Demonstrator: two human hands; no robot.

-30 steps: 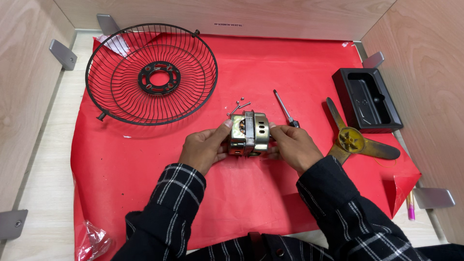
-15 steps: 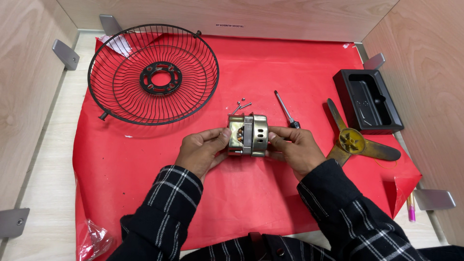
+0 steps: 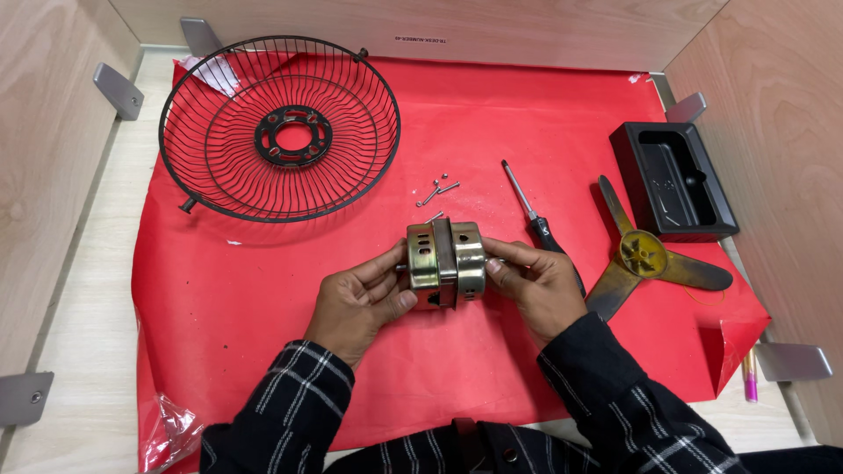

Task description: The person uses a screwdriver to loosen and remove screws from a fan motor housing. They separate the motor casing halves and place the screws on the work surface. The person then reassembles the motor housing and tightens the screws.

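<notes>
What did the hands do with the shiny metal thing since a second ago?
Very little changed. Both hands, the left hand and the right hand, kept hold of the brass-coloured motor and only turned it slightly between them. Nothing was picked up or let go. The wire fan guard, the screws, the screwdriver, the fan blade and the black tray stayed where they were.

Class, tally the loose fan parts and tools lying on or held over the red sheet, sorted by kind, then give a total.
Wire fan guard: 1
Fan motor: 1
Fan blade: 1
Screwdriver: 1
Black tray: 1
Small screws: about 4
Total: about 9
</notes>
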